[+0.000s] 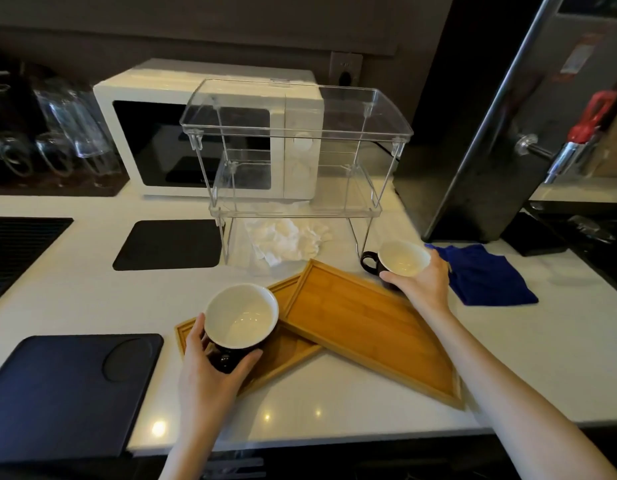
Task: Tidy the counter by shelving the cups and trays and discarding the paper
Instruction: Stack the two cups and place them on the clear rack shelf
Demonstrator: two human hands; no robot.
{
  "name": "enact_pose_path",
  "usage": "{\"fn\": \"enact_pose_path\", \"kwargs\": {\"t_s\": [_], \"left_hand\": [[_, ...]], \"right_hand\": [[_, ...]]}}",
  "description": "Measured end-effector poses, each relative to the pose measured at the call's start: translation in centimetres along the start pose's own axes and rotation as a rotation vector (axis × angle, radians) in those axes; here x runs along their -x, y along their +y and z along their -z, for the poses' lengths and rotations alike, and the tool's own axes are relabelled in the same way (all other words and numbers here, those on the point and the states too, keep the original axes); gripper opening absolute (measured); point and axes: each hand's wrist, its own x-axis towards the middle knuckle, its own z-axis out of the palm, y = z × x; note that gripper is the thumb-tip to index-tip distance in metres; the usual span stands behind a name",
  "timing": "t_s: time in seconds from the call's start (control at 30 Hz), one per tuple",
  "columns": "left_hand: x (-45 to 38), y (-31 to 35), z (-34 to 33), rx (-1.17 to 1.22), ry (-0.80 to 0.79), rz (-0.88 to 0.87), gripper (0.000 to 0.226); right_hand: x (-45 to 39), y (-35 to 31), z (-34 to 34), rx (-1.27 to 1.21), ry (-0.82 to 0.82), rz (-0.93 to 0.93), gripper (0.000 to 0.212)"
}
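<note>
Both hands are loaded. Your left hand (210, 365), lower centre of the frame, has thumb and fingers wrapped around the dark outer wall of the black ceramic cup with the white interior (240, 317), which sits over the lower of the two bamboo trays (283, 355). Your right hand (421, 285), right of centre, grips the second black-and-white handled cup (402, 258) from its near side, just beside the far corner of the upper bamboo tray (362, 323). Whether either cup has cleared its surface cannot be told from this angle. Shelve the cups first; the trays cannot be moved cleanly while the left cup is over them. Lift each cup straight up before travelling, then carry it toward the clear two-tier acrylic shelf (296, 133) at the centre of the frame. The shelf is transparent and its rims are hard to see against the white microwave (154, 109) behind it, so approach over the raised front lip, not into it. Keep the cups level and set them well apart, with the right cup's handle turned clear of the shelf posts. Release only once the base is seated. The crumpled white paper (286, 242) lies under the lower tier, on the white counter (334, 403); leave it for later.
</note>
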Motion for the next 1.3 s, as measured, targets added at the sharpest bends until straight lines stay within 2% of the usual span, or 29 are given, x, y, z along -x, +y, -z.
{"fn": "enact_pose_path", "kwargs": {"t_s": [0.17,0.27,0.37,0.47,0.6,0.77,0.87,1.03,1.17,1.3], "left_hand": [[0.1,-0.1,0.0,0.013,-0.008,0.016,0.1],[0.1,0.1,0.1,0.01,-0.009,0.018,0.1],[0.3,0.3,0.2,0.0,-0.006,0.001,0.099],[0.4,0.2,0.3,-0.001,-0.011,-0.002,0.099],[0.3,0.0,0.3,-0.014,-0.007,-0.006,0.098],[0.4,0.1,0.3,-0.022,0.009,-0.015,0.096],[0.4,0.0,0.3,0.003,0.008,-0.003,0.092],[0.3,-0.3,0.2,-0.005,0.006,0.003,0.074],[0.3,-0.3,0.3,-0.003,0.019,-0.003,0.073],[0.3,-0.2,0.2,-0.014,0.035,-0.017,0.077]], "right_hand": [[1.8,-1.7,0.7,-0.101,0.076,0.061,0.098],[3.3,-3.7,1.0,-0.146,0.064,0.14,0.095],[5.0,-6.5,1.1,-0.233,-0.016,0.244,0.098],[7.1,-9.5,0.6,-0.35,-0.105,0.35,0.081],[9.7,-12.5,-0.9,-0.409,-0.254,0.413,0.077],[12.5,-13.8,-3.9,-0.337,-0.404,0.465,0.1],[13.8,-14.0,-5.2,-0.351,-0.461,0.481,0.097],[15.2,-14.0,-6.2,-0.39,-0.487,0.472,0.076],[15.7,-13.5,-7.1,-0.391,-0.48,0.406,0.081],[16.4,-13.2,-7.8,-0.419,-0.475,0.334,0.077]]}}
